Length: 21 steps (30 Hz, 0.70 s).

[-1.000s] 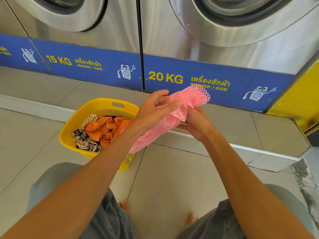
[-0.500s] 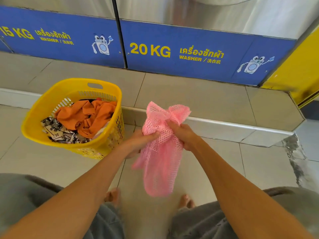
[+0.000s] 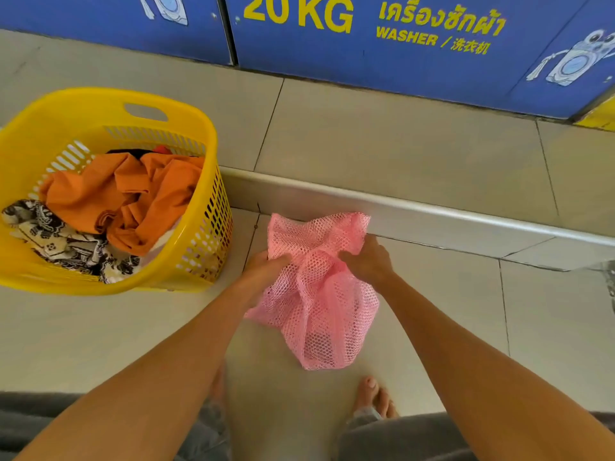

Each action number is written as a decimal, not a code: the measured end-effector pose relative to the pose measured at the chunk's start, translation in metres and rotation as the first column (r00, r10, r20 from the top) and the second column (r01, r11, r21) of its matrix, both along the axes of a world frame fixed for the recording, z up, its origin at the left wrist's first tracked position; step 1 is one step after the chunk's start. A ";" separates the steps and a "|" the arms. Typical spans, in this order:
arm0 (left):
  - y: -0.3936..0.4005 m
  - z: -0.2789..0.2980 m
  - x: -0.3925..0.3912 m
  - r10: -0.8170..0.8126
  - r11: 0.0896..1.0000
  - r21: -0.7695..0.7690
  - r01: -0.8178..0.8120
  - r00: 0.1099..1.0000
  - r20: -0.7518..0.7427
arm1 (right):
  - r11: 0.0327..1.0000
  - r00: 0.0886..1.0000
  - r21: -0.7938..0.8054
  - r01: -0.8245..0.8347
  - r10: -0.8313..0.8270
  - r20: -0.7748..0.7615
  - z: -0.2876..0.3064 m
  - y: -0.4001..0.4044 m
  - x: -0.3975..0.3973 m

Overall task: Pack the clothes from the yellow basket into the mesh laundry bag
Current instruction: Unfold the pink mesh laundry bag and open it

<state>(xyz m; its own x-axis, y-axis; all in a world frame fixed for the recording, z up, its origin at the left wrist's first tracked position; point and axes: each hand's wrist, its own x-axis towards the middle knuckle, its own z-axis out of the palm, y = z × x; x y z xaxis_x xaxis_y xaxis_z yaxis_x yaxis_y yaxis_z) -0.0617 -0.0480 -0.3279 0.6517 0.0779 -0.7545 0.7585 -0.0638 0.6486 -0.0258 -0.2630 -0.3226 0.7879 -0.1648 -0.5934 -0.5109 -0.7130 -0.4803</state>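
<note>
- Clothes, an orange garment (image 3: 133,194) uppermost, are lying in the yellow basket (image 3: 186,104), left of both hands.
- The pink mesh laundry bag (image 3: 319,294) is being gripped by the left hand (image 3: 266,266), nearer the basket, and the right hand (image 3: 369,261), its length hanging floorward.

Pale beige floor tiles (image 3: 416,327) cover the ground, and a raised tiled step (image 3: 399,154) with a rounded silver edge (image 3: 432,214) crosses the view. Behind it stand blue washer panels (image 3: 382,61) with yellow lettering reading "20 KG WASHER" (image 3: 299,16) and cartoon washing-machine figures (image 3: 572,58). A yellow surface (image 3: 599,118) shows at far right
</note>
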 end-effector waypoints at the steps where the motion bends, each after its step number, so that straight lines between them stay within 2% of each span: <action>1: 0.001 -0.006 0.002 0.007 1.000 0.028 -0.007 1.000 0.006 | 0.999 0.999 -0.043 -0.026 0.027 0.025 -0.004 0.005 -0.001; 3: 0.002 -0.017 0.004 0.035 0.998 0.060 -0.036 0.999 0.017 | 0.985 0.989 -0.159 -0.061 0.081 0.121 -0.008 0.014 -0.004; 6: 0.008 -0.027 0.005 0.090 0.983 0.159 -0.095 0.995 0.036 | 0.952 0.929 -0.304 -0.012 0.123 0.349 -0.004 0.024 -0.009; 8: 0.011 -0.031 0.004 0.095 0.954 0.277 -0.112 0.993 0.074 | 0.940 0.843 -0.342 0.015 0.172 0.509 -0.001 0.029 -0.016; 10: 0.010 -0.030 0.001 0.069 0.923 0.365 -0.121 0.986 0.152 | 0.940 0.784 -0.335 -0.062 0.253 0.567 -0.002 0.039 -0.026; 12: 0.006 -0.029 -0.003 0.052 0.924 0.356 -0.137 0.970 0.236 | 0.931 0.834 -0.277 -0.236 0.341 0.435 -0.008 0.056 -0.037; 15: 0.006 -0.025 -0.005 -0.054 0.934 0.354 -0.053 0.957 0.286 | 0.901 0.906 -0.187 -0.392 0.413 0.091 -0.022 0.074 -0.052; 16: 0.008 -0.023 -0.005 -0.105 0.932 0.362 -0.017 0.944 0.314 | 0.901 0.912 -0.193 -0.387 0.406 0.065 -0.026 0.073 -0.056; 18: 0.011 -0.016 -0.004 -0.195 0.926 0.373 0.048 0.910 0.365 | 0.906 0.917 -0.248 -0.342 0.380 0.123 -0.030 0.063 -0.058; 19: 0.013 -0.014 -0.003 -0.230 0.921 0.380 0.079 0.900 0.370 | 0.908 0.916 -0.275 -0.315 0.366 0.161 -0.030 0.056 -0.058; 21: 0.015 -0.013 -0.003 -0.271 0.910 0.396 0.127 0.903 0.333 | 0.949 0.942 -0.230 -0.216 0.265 0.209 -0.026 0.042 -0.052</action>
